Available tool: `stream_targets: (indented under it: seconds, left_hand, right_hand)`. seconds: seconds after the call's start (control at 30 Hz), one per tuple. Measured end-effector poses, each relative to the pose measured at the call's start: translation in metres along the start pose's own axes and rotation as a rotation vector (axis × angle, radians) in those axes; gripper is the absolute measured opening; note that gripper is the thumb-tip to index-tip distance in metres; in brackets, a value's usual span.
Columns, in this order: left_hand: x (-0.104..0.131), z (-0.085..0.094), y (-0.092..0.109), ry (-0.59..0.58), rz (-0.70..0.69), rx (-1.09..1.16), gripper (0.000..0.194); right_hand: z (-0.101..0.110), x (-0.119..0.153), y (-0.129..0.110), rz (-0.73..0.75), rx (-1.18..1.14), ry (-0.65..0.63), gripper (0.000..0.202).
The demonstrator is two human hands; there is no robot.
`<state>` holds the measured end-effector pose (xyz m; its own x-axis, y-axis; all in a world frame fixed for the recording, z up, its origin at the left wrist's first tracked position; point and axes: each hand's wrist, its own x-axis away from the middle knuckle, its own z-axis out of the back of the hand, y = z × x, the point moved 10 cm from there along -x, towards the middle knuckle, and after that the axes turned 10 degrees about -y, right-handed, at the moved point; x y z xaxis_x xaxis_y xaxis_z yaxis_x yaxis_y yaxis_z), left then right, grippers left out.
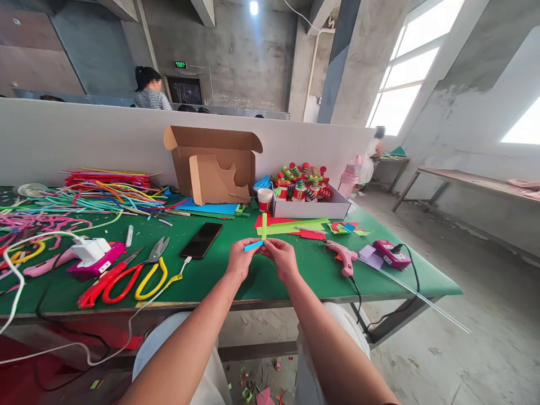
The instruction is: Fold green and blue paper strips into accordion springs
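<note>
My left hand (239, 260) and my right hand (283, 259) meet above the front of the green table, fingertips pinched together. Between them are two narrow paper strips. The blue paper strip (253, 246) points left across my left fingers, and the yellow-green paper strip (264, 226) stands upright from the pinch. They meet at my fingertips, roughly at a right angle; the joint itself is hidden. Just beyond my hands lie yellow-green paper pieces (280, 228) and red paper (312, 234). A black phone (201, 240) rests to the left, and a pink glue gun (343, 256) to the right.
Scissors with red and yellow handles (152, 278) and red-handled pliers (95, 289) lie at left, near a white cable. Behind are pipe cleaners (109, 191), an open cardboard box (215, 140), a paper cup (265, 198) and a white box (312, 210) of small crafts.
</note>
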<state>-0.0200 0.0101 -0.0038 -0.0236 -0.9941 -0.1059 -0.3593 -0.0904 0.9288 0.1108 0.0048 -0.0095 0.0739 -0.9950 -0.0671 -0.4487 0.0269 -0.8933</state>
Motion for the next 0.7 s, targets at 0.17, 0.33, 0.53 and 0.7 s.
stream_targets:
  seconds: [0.17,0.33,0.53,0.7]
  left_hand:
    - [0.000,-0.005,-0.001,-0.041,0.014,0.034,0.038]
    - [0.002,-0.016,0.004,-0.129,-0.008,0.080,0.036]
    - [0.000,-0.008,0.004,-0.071,-0.025,0.041,0.041]
    - [-0.001,-0.006,0.004,-0.064,-0.041,0.023,0.038]
  right_hand:
    - [0.003,-0.001,-0.003,0.003,-0.024,0.011,0.026]
    - [0.005,-0.002,-0.004,0.036,-0.034,0.030,0.027]
    - [0.000,-0.001,0.003,0.001,-0.061,0.004,0.027]
    - [-0.002,-0.001,0.009,-0.050,-0.118,-0.031,0.028]
